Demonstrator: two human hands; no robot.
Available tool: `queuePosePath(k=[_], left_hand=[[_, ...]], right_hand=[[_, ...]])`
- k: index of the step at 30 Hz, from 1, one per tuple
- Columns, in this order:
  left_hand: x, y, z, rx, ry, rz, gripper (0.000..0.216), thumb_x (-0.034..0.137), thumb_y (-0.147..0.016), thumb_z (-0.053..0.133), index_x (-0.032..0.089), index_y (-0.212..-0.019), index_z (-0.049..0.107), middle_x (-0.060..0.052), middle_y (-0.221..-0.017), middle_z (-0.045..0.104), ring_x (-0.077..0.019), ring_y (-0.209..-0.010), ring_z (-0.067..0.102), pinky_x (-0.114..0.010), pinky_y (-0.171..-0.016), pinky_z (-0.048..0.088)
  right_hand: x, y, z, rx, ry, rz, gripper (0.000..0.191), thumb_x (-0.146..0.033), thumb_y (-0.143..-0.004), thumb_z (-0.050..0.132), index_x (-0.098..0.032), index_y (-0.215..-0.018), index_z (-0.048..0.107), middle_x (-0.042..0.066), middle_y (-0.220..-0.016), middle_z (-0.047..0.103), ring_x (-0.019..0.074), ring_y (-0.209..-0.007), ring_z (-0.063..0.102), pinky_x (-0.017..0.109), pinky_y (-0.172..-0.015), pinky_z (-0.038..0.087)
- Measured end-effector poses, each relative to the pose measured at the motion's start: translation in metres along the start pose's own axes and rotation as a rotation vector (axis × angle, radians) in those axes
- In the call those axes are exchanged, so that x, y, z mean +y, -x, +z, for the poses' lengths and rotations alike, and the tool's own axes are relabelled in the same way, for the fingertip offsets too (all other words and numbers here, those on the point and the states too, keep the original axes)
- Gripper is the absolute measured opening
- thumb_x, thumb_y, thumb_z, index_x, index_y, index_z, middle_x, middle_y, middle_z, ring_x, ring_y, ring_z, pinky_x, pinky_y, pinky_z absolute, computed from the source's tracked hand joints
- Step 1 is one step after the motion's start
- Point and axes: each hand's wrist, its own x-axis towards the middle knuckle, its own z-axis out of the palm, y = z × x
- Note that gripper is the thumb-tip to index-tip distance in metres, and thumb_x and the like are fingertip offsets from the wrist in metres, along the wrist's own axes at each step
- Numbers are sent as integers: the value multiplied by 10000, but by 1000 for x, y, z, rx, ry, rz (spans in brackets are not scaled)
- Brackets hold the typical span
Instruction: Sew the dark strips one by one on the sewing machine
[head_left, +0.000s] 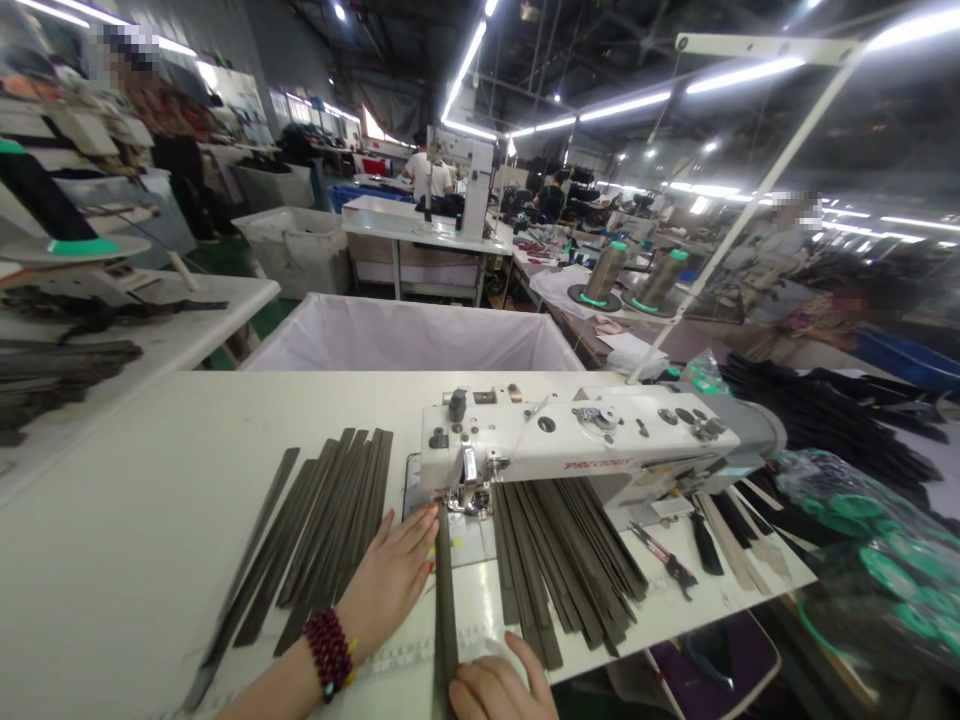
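Strip [444, 590]: lower centre, lying under the presser foot [466, 497]; judged light, limp.
Left hand [394, 578]: laid flat, fingers spread, beside it.
Right hand [499, 690]: curled at near end; grip cannot be told.
Hold: best taken at the near end.

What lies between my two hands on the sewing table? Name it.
In the head view, one dark strip runs between the left hand and right hand, up to the presser foot.
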Motion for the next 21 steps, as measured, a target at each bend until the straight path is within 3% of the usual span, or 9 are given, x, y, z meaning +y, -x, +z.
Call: queuePosePath(k=[4, 6, 14, 21], left_hand=[[3, -1, -2, -12, -16, -13, 461, 171, -943, 428, 152, -1400, 484, -100, -1492, 459, -247, -1357, 445, -530, -1134, 325], [4, -2, -2, -29, -32, -19, 455, 179, -944, 433, 138, -1395, 488, -102, -1493, 456, -254, -1355, 445, -541, -1130, 328], [2, -7, -5, -61, -31, -31, 468, 225, -950, 452, 125, -1407, 473, -112, -1489, 460, -270, -1352, 444, -546, -1126, 328], [-4, -12, -4, -65, -33, -34, 450, 237, -954, 445, 129, -1389, 489, -123, -1458, 497, -278, -1357, 432, -540, -1136, 305]], right_hand=[[1, -10, 0, 188, -94, 64, 284, -106, -926, 390, -225, -760, 588, -49, -717, 702, 91, -630, 659, 353, -1124, 321], [2, -13, -1, 199, -124, 93, 270, -102, -901, 386, -221, -751, 576, -46, -711, 699, 87, -631, 656, 347, -1127, 311], [13, -39, -25, 11, -169, 27, 179, -69, -798, 459, -195, -826, 583, -12, -787, 703, 111, -698, 661, 376, -1142, 268], [26, -58, -27, -126, -203, 72, 178, -77, -844, 492, -198, -921, 597, -3, -838, 697, 128, -762, 646, 380, -1143, 223]])
